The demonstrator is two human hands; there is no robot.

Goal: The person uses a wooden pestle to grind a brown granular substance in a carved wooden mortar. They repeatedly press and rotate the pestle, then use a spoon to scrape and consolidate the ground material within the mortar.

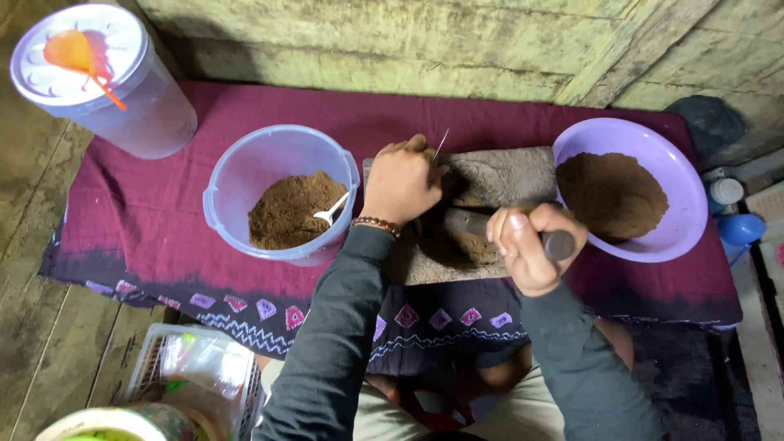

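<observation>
A grey stone slab (498, 175) lies on a maroon cloth (163, 212) between two containers. My left hand (402, 184) rests over the slab's left end, fingers closed around a thin stick that pokes up past the knuckles. My right hand (531, 245) grips a dark stone roller (478, 222) lying across the slab. Brown powder clings to the slab under the roller. A clear blue tub (282, 196) on the left holds brown powder and a white spoon (331, 212). A purple bowl (633, 189) on the right holds a mound of finer brown powder.
A lidded clear jar (102, 77) with an orange spoon inside stands at the far left. A wire basket (196, 376) of packets sits near my left knee. A blue cup (741, 229) and a small bottle stand at the right edge. A wooden wall runs behind.
</observation>
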